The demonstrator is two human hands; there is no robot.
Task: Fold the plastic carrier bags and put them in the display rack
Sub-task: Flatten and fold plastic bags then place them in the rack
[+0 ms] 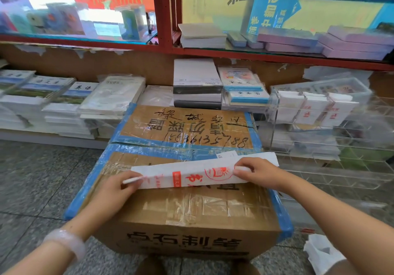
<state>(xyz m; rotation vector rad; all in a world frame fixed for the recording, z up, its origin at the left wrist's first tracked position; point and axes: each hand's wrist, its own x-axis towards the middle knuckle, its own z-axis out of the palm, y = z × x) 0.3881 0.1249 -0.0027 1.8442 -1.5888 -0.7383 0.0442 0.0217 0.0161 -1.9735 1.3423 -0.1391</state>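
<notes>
Both hands, left point(119, 186) and right point(253, 173), pinch the bag point(191, 175) mid-fold on the box point(191, 206); next, probably flatten the crease.

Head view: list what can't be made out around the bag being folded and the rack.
- Plastic bag: both ends are covered by the left hand and right hand pinching them; the fold hides part of the red print.
- Acrylic display rack: the right edge cuts it off; glare blurs its lower compartments.
- White bags on the floor: the bottom edge and right arm hide them; number unclear.
</notes>
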